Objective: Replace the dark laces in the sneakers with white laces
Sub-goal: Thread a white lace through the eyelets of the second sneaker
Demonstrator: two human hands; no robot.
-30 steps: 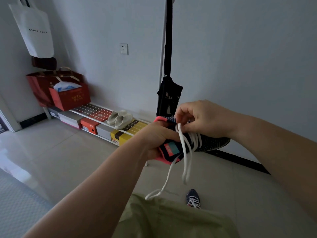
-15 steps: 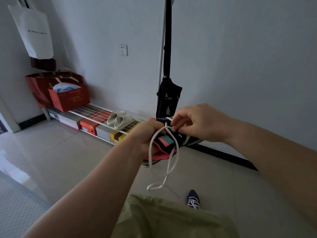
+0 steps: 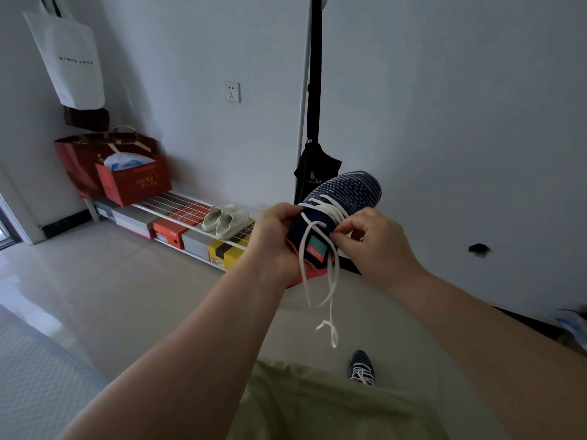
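I hold a navy knit sneaker (image 3: 349, 188) with a pink lining in the air, its toe pointing up and away. My left hand (image 3: 275, 236) grips the left side of its collar. My right hand (image 3: 374, 242) pinches the white lace (image 3: 333, 281) at the right side of the tongue. White lace crosses the eyelets, and its loose ends hang below the shoe in a loop. A second navy sneaker (image 3: 361, 366) with white laces stands on the floor below, past my green shorts.
A low white shoe rack (image 3: 178, 214) runs along the wall with shoeboxes under it, pale shoes (image 3: 225, 219) and red gift bags (image 3: 133, 182) on it. A black bag (image 3: 314, 173) hangs on a pole behind the sneaker. Tiled floor spreads to the left.
The sneaker has tipped up, so its toe now shows above my hands. My right hand moved from over the shoe to its right side. The hanging lace ends swung rightward.
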